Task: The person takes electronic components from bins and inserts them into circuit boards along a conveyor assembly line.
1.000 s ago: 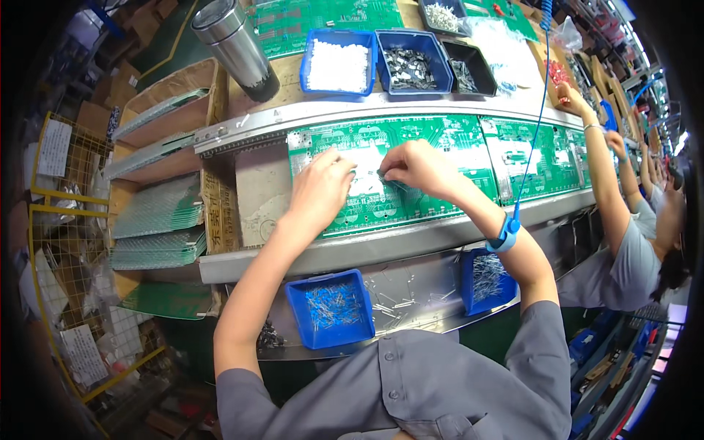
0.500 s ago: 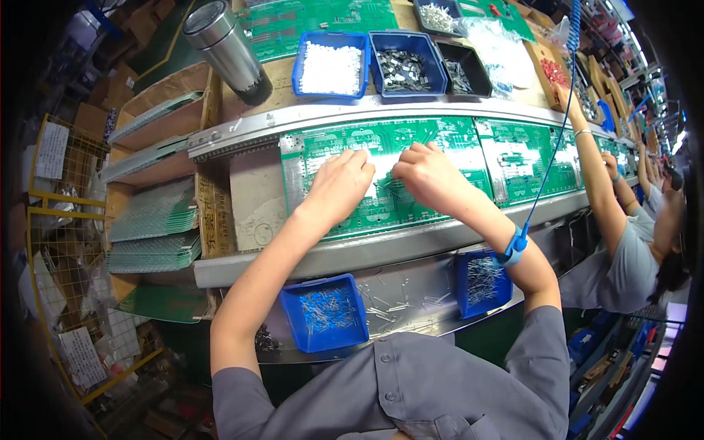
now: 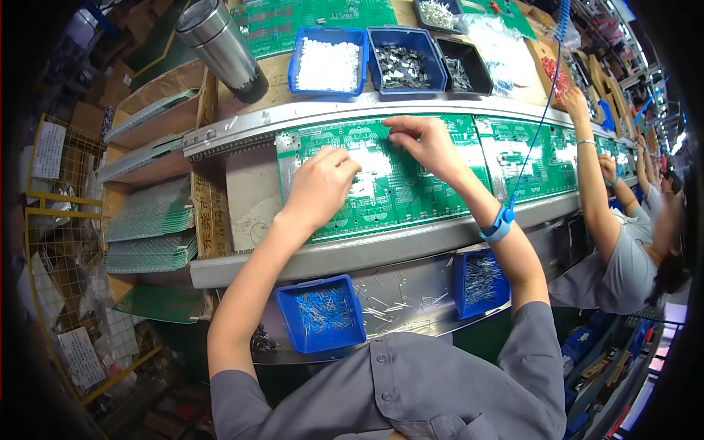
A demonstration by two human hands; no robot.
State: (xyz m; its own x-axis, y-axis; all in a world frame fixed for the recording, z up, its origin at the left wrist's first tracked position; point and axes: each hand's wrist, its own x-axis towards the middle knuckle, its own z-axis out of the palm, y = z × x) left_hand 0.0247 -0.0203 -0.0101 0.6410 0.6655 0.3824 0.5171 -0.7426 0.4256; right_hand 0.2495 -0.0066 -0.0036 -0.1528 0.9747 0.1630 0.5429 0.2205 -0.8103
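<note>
A green circuit board point(image 3: 400, 198) lies in the metal rail track in front of me, with small holes and white markings over it. My left hand point(image 3: 321, 187) is over its left part, fingers curled and pressed together; whatever they pinch is too small to make out. Further right and toward the far edge, my right hand point(image 3: 429, 147) hovers over the same board. Its index finger is stretched out with a gap to the thumb, and no part shows between them. A blue wrist strap point(image 3: 499, 224) with a coiled cord sits on my right wrist.
Near me stand a blue bin of blue-bodied leaded parts point(image 3: 320, 314) and a blue bin of wire pieces point(image 3: 480, 282). Beyond the rail are bins of white parts point(image 3: 328, 64) and dark parts point(image 3: 405, 64), and a steel flask point(image 3: 224, 51). Boards fill a rack point(image 3: 150, 205). A co-worker point(image 3: 623, 242) sits right.
My right hand has moved toward the board's far edge, its index finger now extended. My left hand has shifted slightly left and nearer to me. The co-worker's hand has reached into the red parts.
</note>
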